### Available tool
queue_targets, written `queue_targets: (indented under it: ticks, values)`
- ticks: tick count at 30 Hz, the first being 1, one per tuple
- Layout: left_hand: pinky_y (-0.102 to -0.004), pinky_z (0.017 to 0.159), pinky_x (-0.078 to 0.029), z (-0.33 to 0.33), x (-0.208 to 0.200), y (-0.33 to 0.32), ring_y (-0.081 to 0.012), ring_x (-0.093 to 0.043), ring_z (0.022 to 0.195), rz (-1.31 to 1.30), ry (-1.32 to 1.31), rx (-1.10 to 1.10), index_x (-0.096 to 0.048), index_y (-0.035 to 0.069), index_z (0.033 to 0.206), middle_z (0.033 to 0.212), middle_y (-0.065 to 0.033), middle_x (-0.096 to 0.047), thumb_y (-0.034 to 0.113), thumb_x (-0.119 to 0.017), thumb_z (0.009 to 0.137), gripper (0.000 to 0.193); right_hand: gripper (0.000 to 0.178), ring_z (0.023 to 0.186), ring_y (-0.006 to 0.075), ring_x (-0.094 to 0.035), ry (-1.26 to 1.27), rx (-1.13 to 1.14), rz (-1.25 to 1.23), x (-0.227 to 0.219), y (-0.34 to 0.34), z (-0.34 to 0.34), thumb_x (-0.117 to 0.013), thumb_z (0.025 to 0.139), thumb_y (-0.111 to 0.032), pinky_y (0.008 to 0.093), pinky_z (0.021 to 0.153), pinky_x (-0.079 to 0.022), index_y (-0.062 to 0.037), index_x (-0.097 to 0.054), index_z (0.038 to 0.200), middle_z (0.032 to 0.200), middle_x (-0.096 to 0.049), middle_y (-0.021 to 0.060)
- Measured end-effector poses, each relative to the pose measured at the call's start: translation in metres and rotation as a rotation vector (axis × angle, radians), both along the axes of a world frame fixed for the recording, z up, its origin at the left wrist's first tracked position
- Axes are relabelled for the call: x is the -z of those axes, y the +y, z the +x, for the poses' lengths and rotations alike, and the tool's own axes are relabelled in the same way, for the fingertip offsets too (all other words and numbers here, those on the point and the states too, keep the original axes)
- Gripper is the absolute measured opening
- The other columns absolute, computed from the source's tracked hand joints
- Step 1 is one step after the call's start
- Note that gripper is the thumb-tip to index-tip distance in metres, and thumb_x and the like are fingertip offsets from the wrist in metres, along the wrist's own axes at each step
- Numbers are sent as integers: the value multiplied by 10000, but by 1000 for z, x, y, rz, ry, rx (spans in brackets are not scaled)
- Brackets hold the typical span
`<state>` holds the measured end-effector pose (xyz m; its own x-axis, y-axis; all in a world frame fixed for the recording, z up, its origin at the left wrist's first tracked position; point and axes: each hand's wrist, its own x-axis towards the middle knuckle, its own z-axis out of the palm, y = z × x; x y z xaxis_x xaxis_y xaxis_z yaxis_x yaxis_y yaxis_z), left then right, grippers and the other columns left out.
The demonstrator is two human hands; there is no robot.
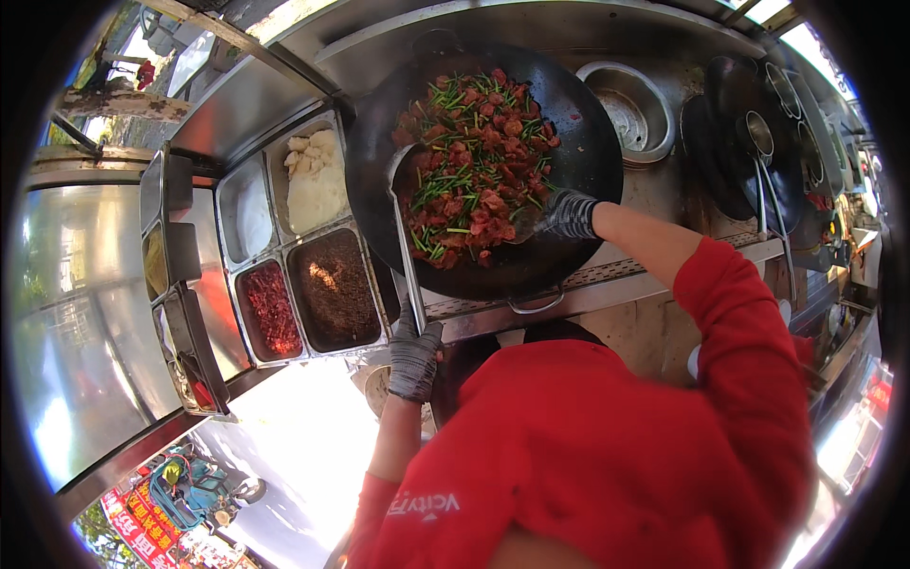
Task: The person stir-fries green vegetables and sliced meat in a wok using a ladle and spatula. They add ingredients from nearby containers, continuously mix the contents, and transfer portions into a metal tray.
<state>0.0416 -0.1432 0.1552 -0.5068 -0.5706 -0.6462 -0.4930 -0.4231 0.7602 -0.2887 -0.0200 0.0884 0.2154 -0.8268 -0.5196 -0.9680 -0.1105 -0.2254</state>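
Two gloved hands are seen at a large black wok (580, 114), set on the metal counter and filled with dark red meat pieces (490, 202) mixed with cut green stalks (438, 216). The left hand (414, 358) is held low, outside the near rim, the forearm raised steeply from the lower edge of the view. Its fingers are closed around the lower end of a long metal ladle (405, 245); the handle is run upward over the rim, and the head is placed inside the wok at the left edge of the food.

The right forearm is extended leftward and slightly upward, its red sleeve (735, 294) bunched near the elbow. The right hand (567, 214) is positioned inside the right rim, fingers curled, knuckles beside the food. Metal is glimpsed at the fingertips, but whether a tool is gripped cannot be told.

To the left, chopped red chilli (272, 308) and a dark brown seasoning (334, 294) are contained in adjoining pans. A round metal pot (628, 112) is stood just beside the wok, on the right.
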Motion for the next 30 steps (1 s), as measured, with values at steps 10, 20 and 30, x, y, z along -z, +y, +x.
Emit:
queue_targets:
  ticks: [10,20,30]
  values:
    - [-203,556,-438,-47,-57,-27,-55,-471,593,-378,1,240,-365,85,1456,853,-27,-607,28,-535,885,598,324,414,138,-487,-1560,1847,123,-4,-12,13,-583,938,-373,297,397,-391,-60,-652,892,594,-569,17]
    - [-280,584,-484,-36,1,-73,-142,-541,601,-660,19,385,-269,132,1498,818,-95,-604,112,-573,892,678,376,535,163,-558,-591,1326,248,-152,80,-3,-554,929,-401,300,478,-462,-42,-662,956,636,-566,49]
    - [-234,425,-401,-67,49,-24,-94,-470,457,86,58,13,-339,90,1463,640,-21,-542,189,-542,962,550,352,980,359,-633,84,1022,147,-64,-29,-9,-576,866,-310,434,878,-490,-35,-666,1067,1022,-673,201]
